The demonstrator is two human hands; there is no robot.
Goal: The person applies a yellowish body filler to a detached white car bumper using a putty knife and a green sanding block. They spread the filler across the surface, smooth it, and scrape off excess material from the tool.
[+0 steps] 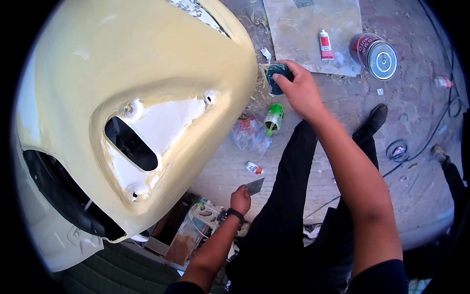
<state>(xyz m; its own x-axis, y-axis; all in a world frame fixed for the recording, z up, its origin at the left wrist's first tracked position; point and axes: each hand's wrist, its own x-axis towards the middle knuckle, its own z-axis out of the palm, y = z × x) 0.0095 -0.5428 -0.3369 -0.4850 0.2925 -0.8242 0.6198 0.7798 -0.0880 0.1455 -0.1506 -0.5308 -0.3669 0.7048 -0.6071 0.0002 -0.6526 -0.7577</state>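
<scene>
A car body panel (166, 54) coated in cream-yellow putty fills the left side. It has a triangular recess with bare white metal (169, 120) and a dark oval opening (131, 144). My right hand (299, 88) pinches a dark green putty spreader (278, 81), with pale putty along its left edge, just right of the panel's rounded edge. Lower down, my left hand (240, 200) grips a flat grey scraper (255, 185), apart from the panel. A black band circles the left wrist.
On the dusty floor lie a green bottle (274, 117), a plastic bag (246, 132) and a small wrapper (254, 168). A stained sheet (293, 44) holds a red-and-white tube (326, 46), with a tin can (382, 60) beside it. A cable (443, 115) snakes at right, near another person's leg (453, 179).
</scene>
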